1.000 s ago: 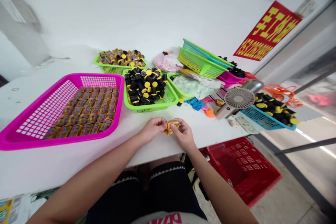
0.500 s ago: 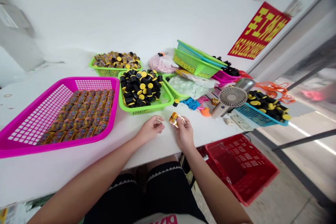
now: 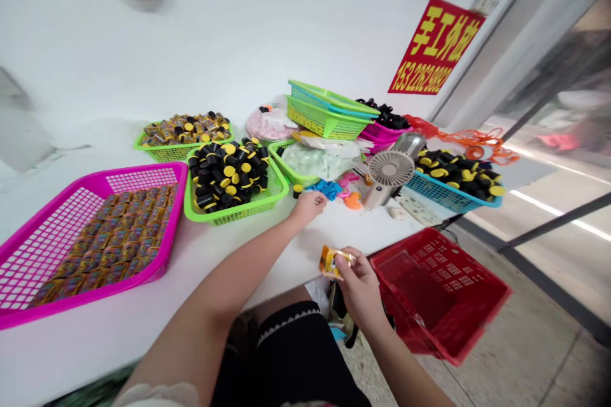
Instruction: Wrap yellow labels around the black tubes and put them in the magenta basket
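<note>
My right hand (image 3: pixel 359 285) is closed on a small yellow-orange wrapped piece (image 3: pixel 331 261), held at the table's front edge above my lap. My left hand (image 3: pixel 309 205) reaches forward over the white table (image 3: pixel 296 248), fingers curled, close to a small black-and-yellow cap (image 3: pixel 297 191) and blue bits (image 3: pixel 327 188); nothing shows in it. A green basket of black and yellow caps (image 3: pixel 229 179) lies just left of that hand. The big pink basket (image 3: pixel 90 229) at the left holds rows of wrapped pieces.
Another green basket of wrapped pieces (image 3: pixel 184 133) sits at the back. Stacked green and blue baskets (image 3: pixel 329 113), a bag of pale items (image 3: pixel 319 159), a small desk fan (image 3: pixel 390 172), a blue basket of caps (image 3: pixel 453 181) crowd the right. A red basket (image 3: pixel 439 292) stands on the floor.
My hands have parted: the right kept the wrapped piece and drew back toward the table edge, the left reached forward to the right of the cap basket. The camera turned right.
</note>
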Available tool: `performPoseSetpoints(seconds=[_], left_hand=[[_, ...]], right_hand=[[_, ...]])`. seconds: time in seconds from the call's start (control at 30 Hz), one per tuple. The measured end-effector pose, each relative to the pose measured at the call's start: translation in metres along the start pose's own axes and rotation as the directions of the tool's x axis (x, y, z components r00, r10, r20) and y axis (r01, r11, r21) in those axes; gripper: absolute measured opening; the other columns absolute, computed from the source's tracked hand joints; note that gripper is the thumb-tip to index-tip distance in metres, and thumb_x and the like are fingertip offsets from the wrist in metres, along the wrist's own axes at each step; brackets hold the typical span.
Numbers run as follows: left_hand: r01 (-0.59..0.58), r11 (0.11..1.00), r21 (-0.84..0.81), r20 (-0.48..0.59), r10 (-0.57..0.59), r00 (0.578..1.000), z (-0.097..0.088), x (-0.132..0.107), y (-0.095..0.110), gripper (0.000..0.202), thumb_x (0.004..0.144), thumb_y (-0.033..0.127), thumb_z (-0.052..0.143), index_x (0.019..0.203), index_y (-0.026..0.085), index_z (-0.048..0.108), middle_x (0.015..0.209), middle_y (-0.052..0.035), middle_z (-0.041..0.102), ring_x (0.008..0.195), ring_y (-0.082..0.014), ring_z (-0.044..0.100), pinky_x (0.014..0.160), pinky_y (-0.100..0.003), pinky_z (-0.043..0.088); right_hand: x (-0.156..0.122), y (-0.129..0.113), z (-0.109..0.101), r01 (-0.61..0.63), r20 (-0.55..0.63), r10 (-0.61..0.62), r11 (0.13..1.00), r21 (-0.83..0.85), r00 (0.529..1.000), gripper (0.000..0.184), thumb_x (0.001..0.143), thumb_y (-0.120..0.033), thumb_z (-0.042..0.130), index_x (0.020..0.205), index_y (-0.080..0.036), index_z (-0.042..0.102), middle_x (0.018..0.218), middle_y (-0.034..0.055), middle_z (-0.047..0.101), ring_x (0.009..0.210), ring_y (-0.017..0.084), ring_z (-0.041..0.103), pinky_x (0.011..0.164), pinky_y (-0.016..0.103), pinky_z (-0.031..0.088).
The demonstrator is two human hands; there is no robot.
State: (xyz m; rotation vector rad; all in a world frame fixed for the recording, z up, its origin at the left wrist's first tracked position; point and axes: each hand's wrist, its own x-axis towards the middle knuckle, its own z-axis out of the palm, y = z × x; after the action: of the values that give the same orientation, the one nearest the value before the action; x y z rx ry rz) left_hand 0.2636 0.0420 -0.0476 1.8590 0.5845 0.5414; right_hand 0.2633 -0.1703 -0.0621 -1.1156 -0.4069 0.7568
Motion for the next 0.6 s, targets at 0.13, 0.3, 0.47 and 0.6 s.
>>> performPoseSetpoints(seconds=[0.13, 0.3, 0.47, 0.6], left_hand=[[0.066, 0.997, -0.051, -0.008, -0.067, 0.998, 0.004, 0.016, 0.005, 0.036, 0.095, 0.035, 0.060, 0.126, 0.016, 0.058, 0.126, -0.0107, 0.060, 0.107, -0.0232, 0.063, 0.090, -0.045, 0.055], [0.070, 0.986, -0.150, 0.000, -0.071, 0.997, -0.023, -0.049, 0.021, 0.029, 0.100, 0.033, 0.047, 0.119, 0.015, 0.060, 0.115, -0.0142, 0.066, 0.097, -0.0209, 0.067, 0.082, -0.036, 0.056], [0.044, 0.968, -0.245, -0.002, -0.046, 0.999, -0.053, -0.154, 0.034, 0.047, 0.084, 0.030, 0.071, 0.126, 0.020, 0.050, 0.104, -0.0087, 0.068, 0.088, -0.0172, 0.068, 0.076, -0.031, 0.057], [0.006, 0.989, -0.147, -0.223, -0.040, 0.974, -0.081, -0.216, 0.023, 0.045, 0.079, 0.022, 0.073, 0.120, 0.020, 0.055, 0.103, -0.0052, 0.065, 0.082, -0.0142, 0.068, 0.077, -0.029, 0.057]], right_hand=[[0.012, -0.017, 0.009, 0.015, -0.042, -0.014, 0.999, 0.032, 0.999, 0.038, 0.064, -0.043, 0.088, 0.089, -0.025, 0.065, 0.080, -0.0021, 0.070, 0.064, 0.014, 0.065, 0.054, 0.026, 0.054], [0.018, -0.021, 0.018, 0.000, 0.024, -0.001, 0.999, 0.034, 1.000, 0.041, 0.063, -0.042, 0.089, 0.090, -0.023, 0.064, 0.080, -0.0018, 0.071, 0.065, 0.013, 0.066, 0.055, 0.025, 0.054], [0.018, -0.005, 0.043, -0.050, 0.158, 0.050, 0.999, -0.002, 0.986, 0.041, 0.067, -0.043, 0.086, 0.094, -0.024, 0.061, 0.084, -0.0007, 0.073, 0.071, 0.015, 0.068, 0.060, 0.026, 0.057], [0.021, 0.021, 0.083, -0.029, 0.403, 0.100, 0.984, -0.178, 0.910, 0.039, 0.076, -0.049, 0.076, 0.100, -0.024, 0.060, 0.091, 0.0022, 0.074, 0.076, 0.018, 0.071, 0.065, 0.032, 0.059]])
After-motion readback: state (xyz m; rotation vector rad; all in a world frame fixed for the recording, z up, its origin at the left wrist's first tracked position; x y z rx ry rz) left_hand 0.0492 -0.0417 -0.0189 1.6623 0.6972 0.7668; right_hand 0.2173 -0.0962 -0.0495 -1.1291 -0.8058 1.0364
